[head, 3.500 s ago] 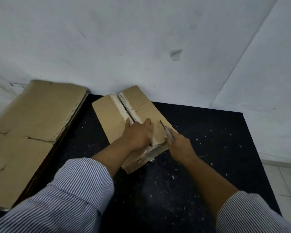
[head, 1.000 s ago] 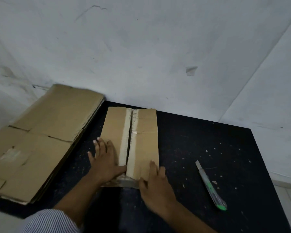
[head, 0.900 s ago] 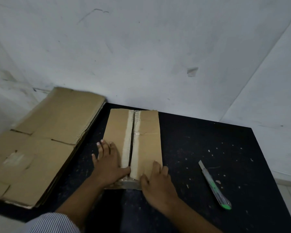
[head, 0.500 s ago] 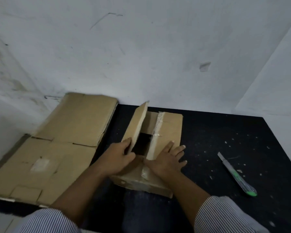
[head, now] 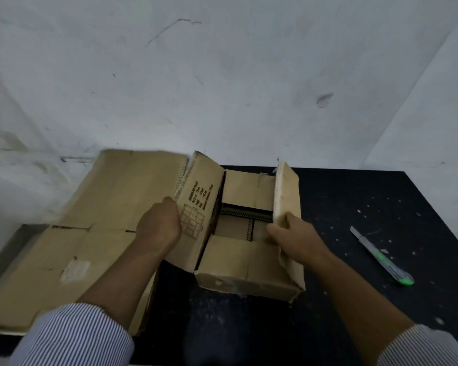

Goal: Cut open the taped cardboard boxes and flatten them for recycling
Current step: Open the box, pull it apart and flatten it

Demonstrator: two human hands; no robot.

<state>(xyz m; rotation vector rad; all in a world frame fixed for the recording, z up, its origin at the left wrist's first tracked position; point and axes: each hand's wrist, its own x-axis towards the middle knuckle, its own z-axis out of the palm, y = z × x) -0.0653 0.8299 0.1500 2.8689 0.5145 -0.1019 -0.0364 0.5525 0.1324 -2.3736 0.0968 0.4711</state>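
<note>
A small brown cardboard box (head: 238, 262) sits on the black table (head: 354, 207) with both long top flaps raised. My left hand (head: 159, 225) grips the left flap, which carries printed text and a grid. My right hand (head: 294, 236) grips the right flap at its near end. Between the flaps the two inner flaps lie flat, with a dark gap between them. A utility knife (head: 381, 256) with a green end lies on the table to the right, apart from both hands.
A stack of flattened cardboard (head: 90, 228) lies at the table's left, overhanging its edge. White walls close the back and right sides. Small white scraps dot the table's right part.
The knife went from my right hand to the table. Both hands pressed on the shut box, then lifted the two top flaps; now both flaps stand open and spread apart.
</note>
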